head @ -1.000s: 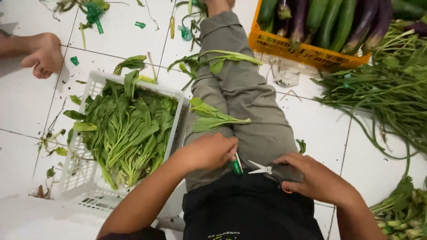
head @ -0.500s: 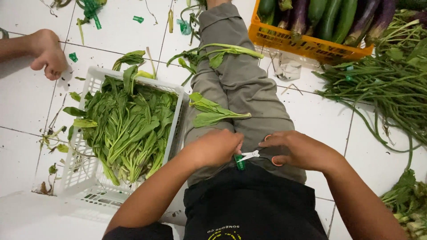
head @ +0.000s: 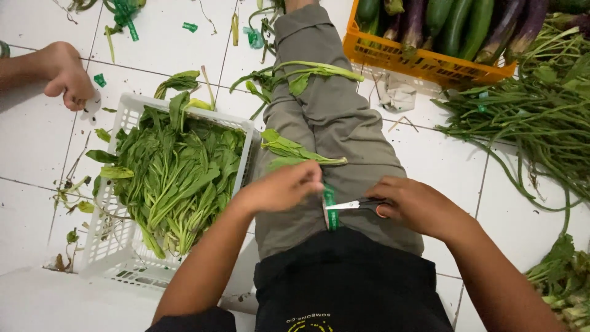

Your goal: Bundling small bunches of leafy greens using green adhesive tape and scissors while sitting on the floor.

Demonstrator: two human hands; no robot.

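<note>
Person seated on a white tiled floor (head: 37, 160), one leg in grey trousers (head: 332, 117) stretched forward. Left hand (head: 279, 187) rests over the thigh, fingers curled shut, pinching the top of a short green tape strip (head: 330, 209) that hangs just below the fingertips. Right hand (head: 418, 206) closed around the handles of small scissors (head: 356, 205); blades point toward the left fingers and meet the strip, blade gap too small to tell. A loose leafy stem (head: 295, 152) lies on the trousers just beyond the left knuckles. White plastic crate (head: 126, 120) of leafy greens (head: 172, 178) sits outboard of the left hand. Orange crate (head: 424, 61) of cucumbers and aubergines well beyond the right hand; long beans (head: 528, 123) outboard of it. Another person's bare foot (head: 64, 74) at far left.
</note>
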